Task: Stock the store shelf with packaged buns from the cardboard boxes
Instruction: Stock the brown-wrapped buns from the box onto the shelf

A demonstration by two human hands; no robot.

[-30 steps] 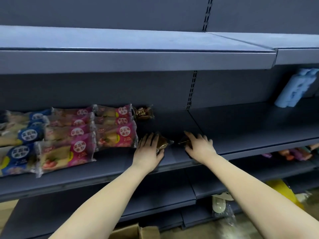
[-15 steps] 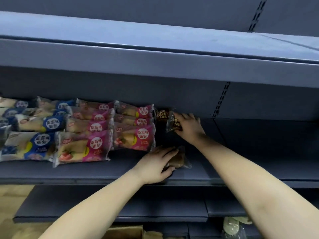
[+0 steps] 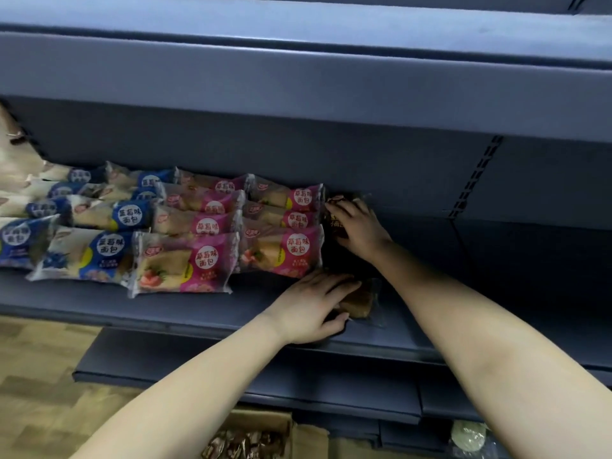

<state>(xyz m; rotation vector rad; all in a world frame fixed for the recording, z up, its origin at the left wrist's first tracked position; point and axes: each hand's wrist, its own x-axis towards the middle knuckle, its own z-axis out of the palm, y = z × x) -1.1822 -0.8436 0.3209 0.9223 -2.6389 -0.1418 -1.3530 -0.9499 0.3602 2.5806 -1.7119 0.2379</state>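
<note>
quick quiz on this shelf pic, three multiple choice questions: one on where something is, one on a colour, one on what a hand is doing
1. Where is the cardboard box?
A on the top shelf
B low down, under the shelves
C on the stocked shelf

2. What colour are the packs just left of the dark pack under the right hand?
A pink
B green
C white

3. What is the left hand doing?
A hanging free
B holding a brown pack near the front edge of the shelf
C lifting a bottle

Answers:
1 B, the box shows at the bottom of the picture, below the lowest board.
2 A, pink wrappers lie right beside the dark pack.
3 B, its fingers and thumb span the brown pack.
</note>
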